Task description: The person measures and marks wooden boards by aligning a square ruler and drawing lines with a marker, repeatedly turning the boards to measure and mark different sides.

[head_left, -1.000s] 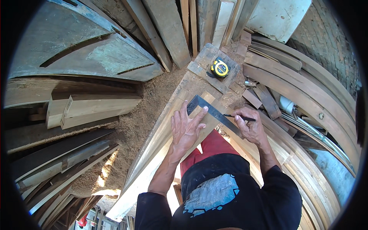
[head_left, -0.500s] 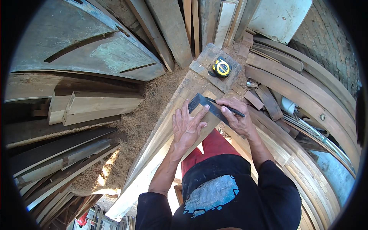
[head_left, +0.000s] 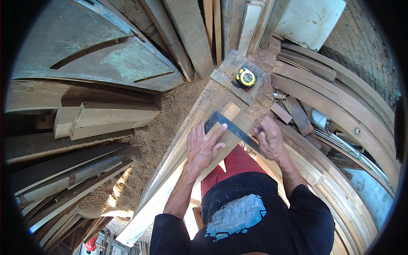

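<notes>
A dark metal square [head_left: 243, 135] lies across pale wooden boards [head_left: 231, 110], its corner pointing away from me. My left hand [head_left: 202, 146] holds it down against the wood, index fingertip on the long arm and the other fingers spread by the short arm. At the far end of the long arm, my right hand [head_left: 268, 137] is closed, fingers curled and thumb tucked in. Whatever it grips is hidden; no pen shows in it now. A yellow and black tape measure [head_left: 245, 77] sits beyond the square on a small wooden block [head_left: 239, 62].
Sawdust [head_left: 170, 111] covers the ground on the left. Planks [head_left: 114, 119] and a big grey slab [head_left: 97, 55] lie beyond it. Curved timbers [head_left: 340, 100], offcuts [head_left: 297, 111] and thin pipes [head_left: 346, 146] are piled on the right. Upright boards [head_left: 187, 34] stand at the back.
My right hand has turned and curled in toward me, near the end of the square's long arm. The black pen it held is out of sight. My left hand has shifted slightly toward me.
</notes>
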